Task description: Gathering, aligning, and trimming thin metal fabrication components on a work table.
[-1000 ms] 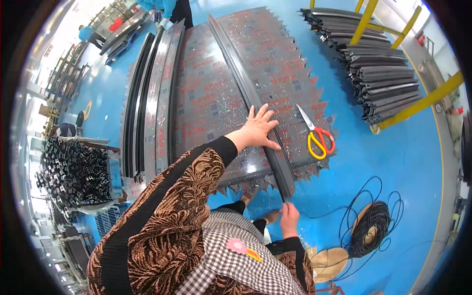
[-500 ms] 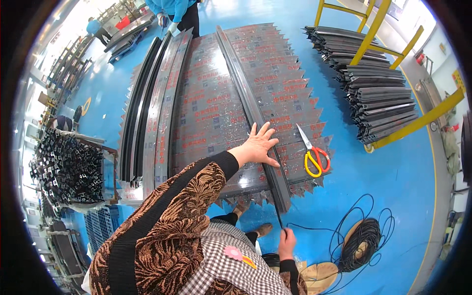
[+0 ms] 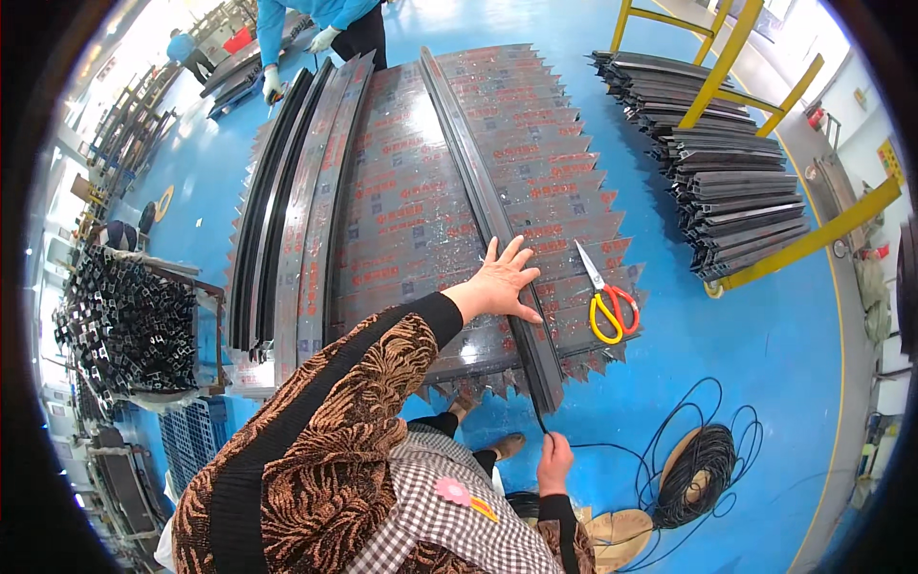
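My left hand (image 3: 496, 286) lies with fingers spread on a long dark metal profile (image 3: 535, 362), which rests lengthwise across a flat stack of profiles (image 3: 406, 230) wrapped in printed film. Below the profile's near end, my right hand (image 3: 554, 465) is closed on a thin black rubber strip (image 3: 541, 422). One end of the strip meets the profile end; from my hand it runs right to a loose coil (image 3: 706, 475) on the floor. Scissors (image 3: 607, 298) with one yellow and one red handle lie on the stack, right of my left hand, blades pointing away.
More dark profiles (image 3: 277, 230) lie along the stack's left side. A co-worker in blue (image 3: 330, 19) with white gloves stands at the far end. On the right, a yellow-framed rack (image 3: 813, 244) holds bundled profiles (image 3: 727, 182). Another profile bundle (image 3: 124, 325) stands at left.
My right hand has moved slightly up, nearer the profile's end, with the strip in it. The left hand stays put. The co-worker's gloved hands have moved apart, one to the left.
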The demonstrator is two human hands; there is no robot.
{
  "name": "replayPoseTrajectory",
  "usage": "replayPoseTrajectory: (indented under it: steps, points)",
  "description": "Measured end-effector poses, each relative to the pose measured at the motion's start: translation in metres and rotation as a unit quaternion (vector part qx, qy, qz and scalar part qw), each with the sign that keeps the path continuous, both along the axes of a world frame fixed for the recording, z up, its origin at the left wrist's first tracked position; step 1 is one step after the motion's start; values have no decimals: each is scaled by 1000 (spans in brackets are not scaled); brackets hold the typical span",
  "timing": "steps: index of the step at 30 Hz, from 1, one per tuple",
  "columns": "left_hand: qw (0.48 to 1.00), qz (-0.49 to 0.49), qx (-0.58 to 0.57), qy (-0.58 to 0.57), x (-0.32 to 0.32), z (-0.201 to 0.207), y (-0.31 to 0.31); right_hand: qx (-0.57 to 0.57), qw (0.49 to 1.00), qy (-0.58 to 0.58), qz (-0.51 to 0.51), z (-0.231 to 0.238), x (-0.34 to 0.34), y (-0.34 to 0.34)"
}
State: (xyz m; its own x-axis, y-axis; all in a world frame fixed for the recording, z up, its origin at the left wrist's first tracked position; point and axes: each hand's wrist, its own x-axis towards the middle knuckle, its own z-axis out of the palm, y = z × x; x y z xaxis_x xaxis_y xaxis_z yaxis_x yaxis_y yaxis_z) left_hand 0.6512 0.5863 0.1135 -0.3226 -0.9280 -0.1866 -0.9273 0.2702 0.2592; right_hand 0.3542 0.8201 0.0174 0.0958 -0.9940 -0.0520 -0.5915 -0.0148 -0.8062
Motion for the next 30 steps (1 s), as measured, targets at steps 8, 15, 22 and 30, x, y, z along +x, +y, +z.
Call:
replayPoseTrajectory:
  steps: [8,15,22,30]
  points:
    - [1000,-10,1,-9,-1,-2,-2,57,997,-49,6,-5,-5,3]
    - [999,-5,4,-37,-10,12,-3,20,998,-55,29,3,18,-19]
    - [996,-21,-56,-58,-2,-17,-8,76,995,-60,-21,6,4,-10]
    - [997,-10,-9,-73,-10,7,-10,67,995,-67,-15,1,-16,3]
